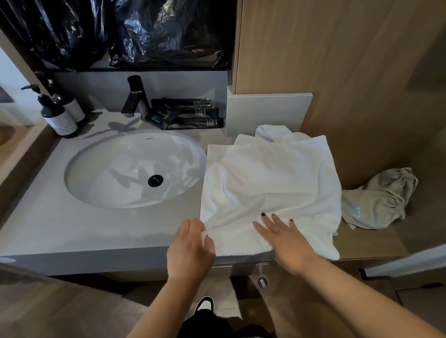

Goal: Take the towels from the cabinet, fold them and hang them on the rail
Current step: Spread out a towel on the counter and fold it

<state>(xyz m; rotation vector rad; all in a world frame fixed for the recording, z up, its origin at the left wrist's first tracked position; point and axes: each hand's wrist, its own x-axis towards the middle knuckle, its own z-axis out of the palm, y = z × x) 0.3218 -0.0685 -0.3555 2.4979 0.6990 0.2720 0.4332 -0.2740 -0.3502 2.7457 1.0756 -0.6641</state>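
A white towel (268,182) lies spread over the right part of the grey counter (66,226), to the right of the sink, its near edge hanging a little over the front. My right hand (283,237) rests flat on the towel's near part, fingers straight and spread. My left hand (191,247) is at the towel's near left corner, fingers bent against the edge; whether it pinches the cloth I cannot tell. A second bit of white cloth (271,133) shows behind the towel. No rail is in view.
An oval white sink (102,184) with a black tap (134,98) fills the counter's middle. Two pump bottles (58,117) stand back left, dark sachets (189,114) behind the sink. A beige drawstring bag (379,200) lies on the wooden shelf right. Wood panels rise behind.
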